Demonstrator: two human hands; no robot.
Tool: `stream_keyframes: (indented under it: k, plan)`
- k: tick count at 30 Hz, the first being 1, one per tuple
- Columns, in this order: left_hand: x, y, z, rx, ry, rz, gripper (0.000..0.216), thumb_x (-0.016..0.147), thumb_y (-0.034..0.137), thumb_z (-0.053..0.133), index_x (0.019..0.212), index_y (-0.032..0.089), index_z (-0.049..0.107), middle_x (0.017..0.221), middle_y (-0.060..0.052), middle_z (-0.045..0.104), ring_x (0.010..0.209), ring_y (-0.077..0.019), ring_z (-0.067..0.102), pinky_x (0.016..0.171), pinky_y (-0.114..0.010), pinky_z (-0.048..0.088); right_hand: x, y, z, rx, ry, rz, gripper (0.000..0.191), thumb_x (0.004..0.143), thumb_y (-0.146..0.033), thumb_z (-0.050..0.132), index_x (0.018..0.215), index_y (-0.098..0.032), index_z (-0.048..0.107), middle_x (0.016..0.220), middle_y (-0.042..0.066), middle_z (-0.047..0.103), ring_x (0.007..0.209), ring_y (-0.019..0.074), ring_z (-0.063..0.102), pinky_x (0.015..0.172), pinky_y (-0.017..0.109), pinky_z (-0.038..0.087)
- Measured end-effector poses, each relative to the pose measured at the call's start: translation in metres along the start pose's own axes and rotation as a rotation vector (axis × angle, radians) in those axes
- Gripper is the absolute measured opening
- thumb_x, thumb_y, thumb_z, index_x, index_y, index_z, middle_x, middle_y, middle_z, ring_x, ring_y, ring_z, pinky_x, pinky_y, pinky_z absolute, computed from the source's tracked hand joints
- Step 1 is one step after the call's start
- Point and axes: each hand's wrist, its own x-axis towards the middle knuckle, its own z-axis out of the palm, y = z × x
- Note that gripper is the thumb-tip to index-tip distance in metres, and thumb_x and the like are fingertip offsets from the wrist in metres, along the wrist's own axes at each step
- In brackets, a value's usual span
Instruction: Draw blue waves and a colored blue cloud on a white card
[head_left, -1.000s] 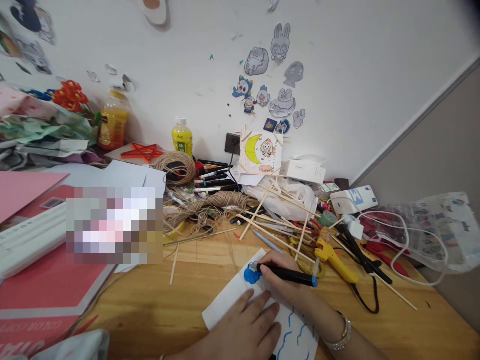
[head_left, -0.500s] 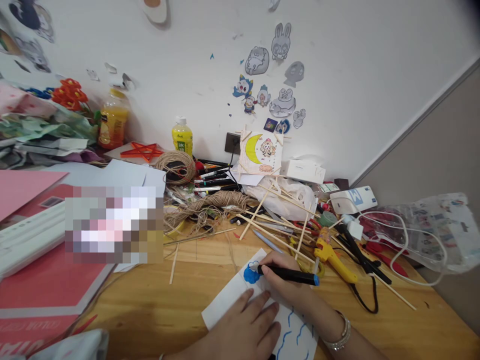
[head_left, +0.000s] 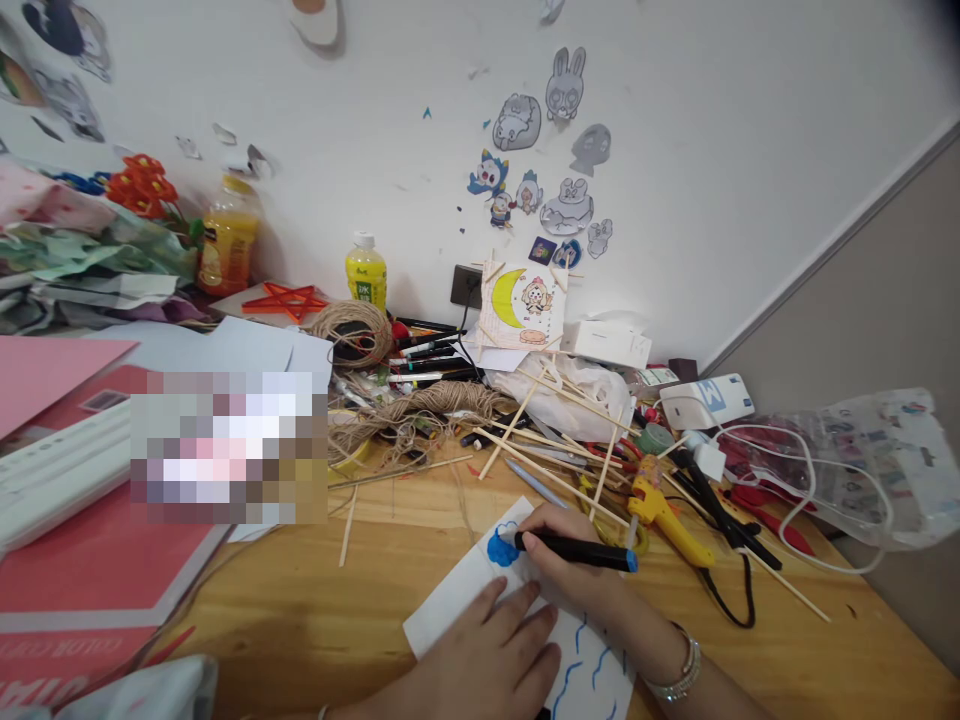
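Note:
My right hand (head_left: 561, 565) grips a black marker (head_left: 589, 553) with a blue end. The marker's tip rests at a cloud shape (head_left: 503, 546), partly filled in blue, near the top of a white sheet of paper (head_left: 442, 612). My left hand (head_left: 491, 645) lies flat on the sheet with its fingers spread, just below the cloud. Wavy blue lines (head_left: 568, 690) run down the lower right part of the paper, between my hand and my right forearm. A small black object shows at the bottom edge, under my left hand; I cannot tell what it is.
Behind the paper lie thin wooden sticks (head_left: 517, 425), a twine bundle (head_left: 442, 405) and a yellow glue gun (head_left: 667, 515) with its cord. A framed moon drawing (head_left: 523, 305) leans on the wall. Coloured papers (head_left: 105, 560) cover the left side; a yellow-labelled bottle (head_left: 366, 272) stands behind.
Both hands, the marker and the paper look almost the same as half a second ago. The background has shifted very slightly with the camera.

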Motion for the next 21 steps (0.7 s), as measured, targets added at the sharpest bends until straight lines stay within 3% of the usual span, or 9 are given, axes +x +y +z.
stream_keyframes:
  k: [21]
  plan:
    - [0.001, -0.001, -0.008, 0.0, -0.027, 0.003, 0.028, 0.098, 0.033, 0.043, 0.114, 0.017, 0.059, 0.125, -0.007, 0.06, 0.115, -0.0255, 0.052, 0.096, -0.037, 0.035, 0.0, 0.002, 0.0, -0.017, -0.013, 0.015, 0.019, 0.077, -0.036, 0.05, 0.066, -0.025, 0.062, 0.065, 0.004, 0.066, 0.063, 0.0228, 0.062, 0.058, 0.034, 0.049]
